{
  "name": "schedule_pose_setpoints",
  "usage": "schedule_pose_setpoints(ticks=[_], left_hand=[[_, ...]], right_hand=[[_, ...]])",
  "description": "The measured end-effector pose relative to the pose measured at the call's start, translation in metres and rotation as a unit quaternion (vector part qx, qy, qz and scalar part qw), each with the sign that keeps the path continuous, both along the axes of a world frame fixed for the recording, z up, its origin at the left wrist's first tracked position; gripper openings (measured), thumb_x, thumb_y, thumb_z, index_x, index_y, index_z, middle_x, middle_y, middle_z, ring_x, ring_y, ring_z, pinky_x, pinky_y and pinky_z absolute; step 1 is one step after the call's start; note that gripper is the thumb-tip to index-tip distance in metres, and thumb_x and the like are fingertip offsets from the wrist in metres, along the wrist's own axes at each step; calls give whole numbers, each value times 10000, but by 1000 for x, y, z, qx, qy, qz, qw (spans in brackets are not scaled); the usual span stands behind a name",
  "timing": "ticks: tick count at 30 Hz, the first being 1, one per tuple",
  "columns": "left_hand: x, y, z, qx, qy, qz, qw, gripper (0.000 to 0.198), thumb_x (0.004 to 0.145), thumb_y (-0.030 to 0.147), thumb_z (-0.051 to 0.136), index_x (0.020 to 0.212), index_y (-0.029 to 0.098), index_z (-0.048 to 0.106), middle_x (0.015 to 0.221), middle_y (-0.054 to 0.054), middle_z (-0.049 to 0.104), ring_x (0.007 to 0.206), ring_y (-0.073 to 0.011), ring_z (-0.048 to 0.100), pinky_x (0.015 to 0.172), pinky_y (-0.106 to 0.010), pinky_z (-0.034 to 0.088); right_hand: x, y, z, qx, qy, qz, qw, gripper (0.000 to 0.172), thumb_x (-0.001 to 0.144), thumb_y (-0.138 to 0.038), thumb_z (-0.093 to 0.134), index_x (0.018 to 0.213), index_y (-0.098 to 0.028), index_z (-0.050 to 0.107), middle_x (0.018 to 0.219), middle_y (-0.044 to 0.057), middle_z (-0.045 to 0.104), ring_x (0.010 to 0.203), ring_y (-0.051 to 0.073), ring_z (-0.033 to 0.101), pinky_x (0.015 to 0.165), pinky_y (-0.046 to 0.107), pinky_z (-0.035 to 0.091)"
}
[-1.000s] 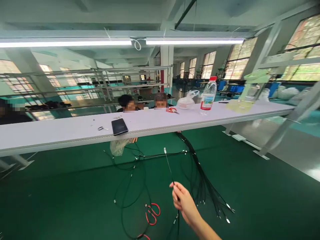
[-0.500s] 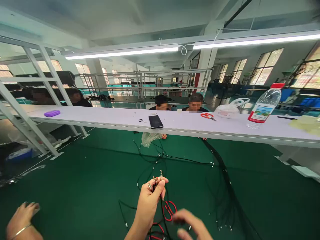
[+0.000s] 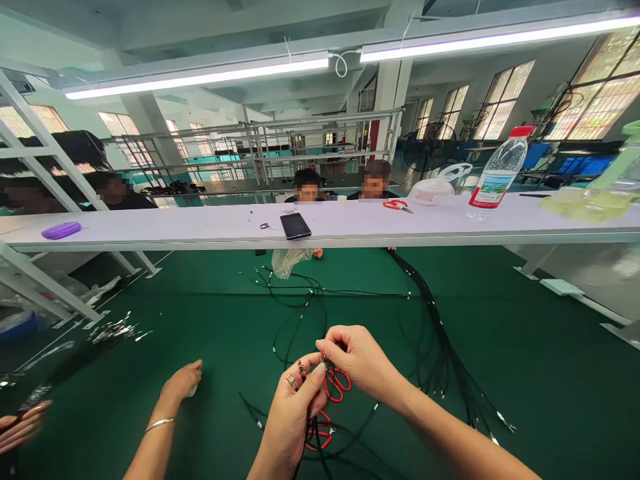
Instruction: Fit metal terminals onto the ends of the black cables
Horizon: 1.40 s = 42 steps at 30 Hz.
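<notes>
My left hand (image 3: 295, 410) is closed round several thin black cables (image 3: 311, 445), their metal terminals (image 3: 291, 381) sticking out past the fingers. Thumb and forefinger of my right hand (image 3: 359, 360) pinch at a cable end just above the left thumb. The exact piece between those fingertips is mostly hidden. Red scissor-like handles (image 3: 339, 387) lie on the green table (image 3: 210, 440) right behind and below my hands. A second red handle (image 3: 320, 437) shows partly beneath the hanging cables.
A co-worker's hand with a bracelet (image 3: 180, 387) rests on the table at left; another hand (image 3: 23, 423) holds a dark cable bundle. More black cables (image 3: 435, 307) run down the right. The raised white shelf (image 3: 210, 223) carries a phone (image 3: 295, 227), a bottle (image 3: 497, 177) and orange scissors (image 3: 399, 205).
My right hand has come up from below right to meet my left at the cable ends. The co-worker's braceleted hand moved right, and a cable bundle appeared at left. The view has shifted.
</notes>
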<state>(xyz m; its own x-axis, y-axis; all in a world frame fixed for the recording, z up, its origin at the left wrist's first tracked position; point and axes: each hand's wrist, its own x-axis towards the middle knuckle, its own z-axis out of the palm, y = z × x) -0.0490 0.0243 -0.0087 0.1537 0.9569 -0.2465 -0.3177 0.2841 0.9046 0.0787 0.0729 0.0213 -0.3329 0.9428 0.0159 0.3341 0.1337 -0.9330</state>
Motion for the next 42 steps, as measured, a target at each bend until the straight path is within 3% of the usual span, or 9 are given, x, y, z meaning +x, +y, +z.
schedule_pose_setpoints(ticks=[6,15,18,23,26,33,42], left_hand=[[0,-2,2,-28,13,-23,999,264,741,365,556,681,108,559,433,40,319,444,-34,244,465,-187,159],[2,-1,-2,-53,-3,-18,998,281,729,372,570,841,114,575,427,60,300,428,-33,211,454,-184,153],[2,-2,-1,-42,3,-16,999,307,740,412,564,775,108,578,418,61,289,426,-27,204,446,-178,152],[1,-4,-5,-23,64,37,997,334,654,387,681,824,101,646,524,13,485,468,-19,303,452,-157,216],[3,-5,-7,-16,70,61,996,311,608,364,722,789,116,675,633,-16,577,521,-28,385,498,-153,294],[5,-7,-4,-16,46,67,997,273,609,309,732,826,155,671,720,-17,620,645,-59,496,598,-149,373],[3,-8,-3,-23,41,48,998,269,629,305,716,831,145,640,718,-17,607,599,-50,463,538,-151,334]], right_hand=[[7,4,-4,-21,-10,-10,1000,281,770,-273,471,530,-131,431,498,-36,395,482,61,302,461,190,246],[9,1,-9,-110,50,8,993,286,784,-323,473,577,-126,466,495,-10,502,401,45,350,394,162,266],[10,-2,-11,-119,92,33,988,284,796,-355,461,627,-128,469,505,-8,511,392,50,364,395,167,292],[14,-9,-10,-85,158,37,983,120,787,-244,476,811,-126,480,583,-30,475,508,65,435,493,175,351],[18,-13,-10,-55,192,51,979,147,812,-206,458,946,-156,421,634,-48,428,574,68,439,560,185,367],[23,-19,-13,-9,173,59,983,131,874,-227,420,993,-186,388,692,-35,400,632,80,386,622,208,348],[21,-20,-16,-34,192,62,979,146,866,-252,435,980,-177,383,691,-28,393,622,86,373,598,214,336]])
